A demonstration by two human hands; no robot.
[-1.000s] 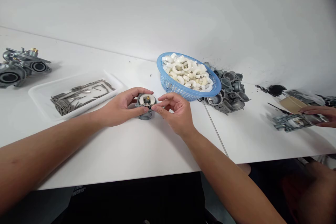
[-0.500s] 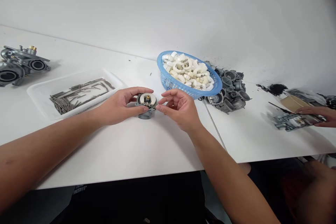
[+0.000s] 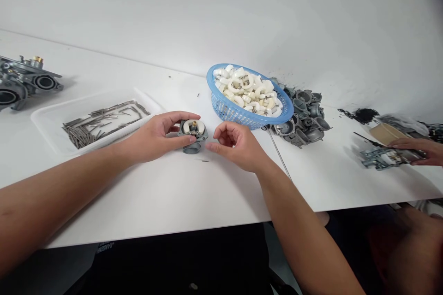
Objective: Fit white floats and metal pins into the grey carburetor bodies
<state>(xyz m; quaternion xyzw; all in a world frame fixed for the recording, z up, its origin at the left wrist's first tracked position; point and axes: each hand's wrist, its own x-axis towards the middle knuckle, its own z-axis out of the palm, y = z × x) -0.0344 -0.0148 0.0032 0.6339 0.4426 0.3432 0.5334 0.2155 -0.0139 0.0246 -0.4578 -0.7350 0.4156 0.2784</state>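
My left hand (image 3: 157, 137) grips a grey die-cast carburetor body (image 3: 193, 146) by its flange, with the fingers across the top and the round bore facing down toward me. A white float (image 3: 187, 126) sits in the body around a small brass jet (image 3: 194, 125). My right hand (image 3: 238, 146) is just to the right of the body, apart from it, with loosely curled fingers and nothing visible in them. A thin metal pin (image 3: 204, 160) lies on the white table (image 3: 166, 198) just below the carburetor.
A white tray of metal pins (image 3: 48, 124) is left of my left hand. Behind my hands stand a blue plastic basket (image 3: 224, 108) of white floats and a pile of carburetor bodies (image 3: 302, 117). At right, a co-worker's hand (image 3: 420, 150) holds a metal carburetor part (image 3: 379, 159).
My right hand has moved rightward off the carburetor, its fingers no longer at the body. A thin pin now shows on the table below it. My left hand still grips the carburetor.
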